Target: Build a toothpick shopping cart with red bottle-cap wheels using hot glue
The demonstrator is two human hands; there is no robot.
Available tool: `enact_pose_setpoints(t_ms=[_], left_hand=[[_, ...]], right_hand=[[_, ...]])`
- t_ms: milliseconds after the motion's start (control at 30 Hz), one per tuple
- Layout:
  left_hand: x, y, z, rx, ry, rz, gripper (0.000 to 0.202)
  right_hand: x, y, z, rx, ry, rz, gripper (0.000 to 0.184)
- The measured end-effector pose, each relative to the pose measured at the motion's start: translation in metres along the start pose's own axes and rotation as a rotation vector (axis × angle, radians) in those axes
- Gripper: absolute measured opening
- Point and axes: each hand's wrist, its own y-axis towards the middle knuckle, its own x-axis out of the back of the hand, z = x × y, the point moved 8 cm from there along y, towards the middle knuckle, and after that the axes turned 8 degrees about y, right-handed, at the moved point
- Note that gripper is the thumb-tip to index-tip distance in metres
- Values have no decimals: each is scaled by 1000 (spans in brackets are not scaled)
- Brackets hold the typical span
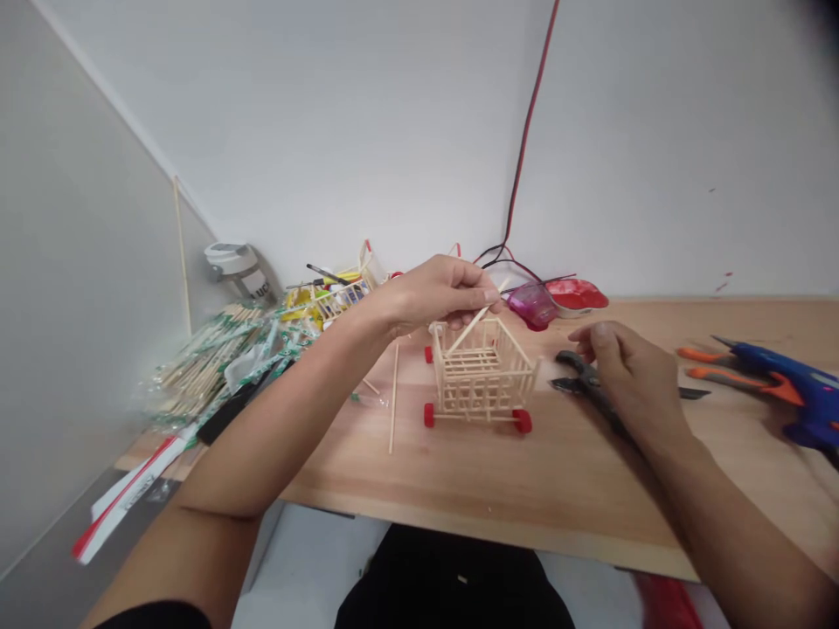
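My left hand (452, 293) pinches a thin bamboo stick (470, 330), which slants down to the top of a small cart built from sticks (485, 384). The cart stands on the table on red wheels (523, 421); one far wheel is partly visible. Over on the right, my right hand (633, 371) hovers at the black-handled pruning shears (580, 371), its fingers loosely curled and thumb apart. The hand covers part of the shears, and contact between them is hard to make out. A loose stick (394, 397) lies left of the cart.
Wrapped chopsticks (210, 358) pile up on the left beside a grey-white bottle (236, 269). Another stick cart (344, 299) stands behind my left arm. A red dish (577, 295) sits near the wall. Orange-handled pliers (740, 377) and a blue glue gun (800, 384) lie at right.
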Motion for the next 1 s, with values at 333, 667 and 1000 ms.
enact_pose_setpoints(t_ms=[333, 667, 1000], left_hand=[[-2, -1, -1, -53, 136, 14, 23], [-6, -2, 0, -62, 180, 42, 20], [-8, -6, -5, -55, 237, 38, 19]], right_hand=[[3, -1, -3, 20, -49, -8, 33], [0, 2, -9, 27, -98, -21, 39], [-1, 1, -8, 15, -94, -10, 44]])
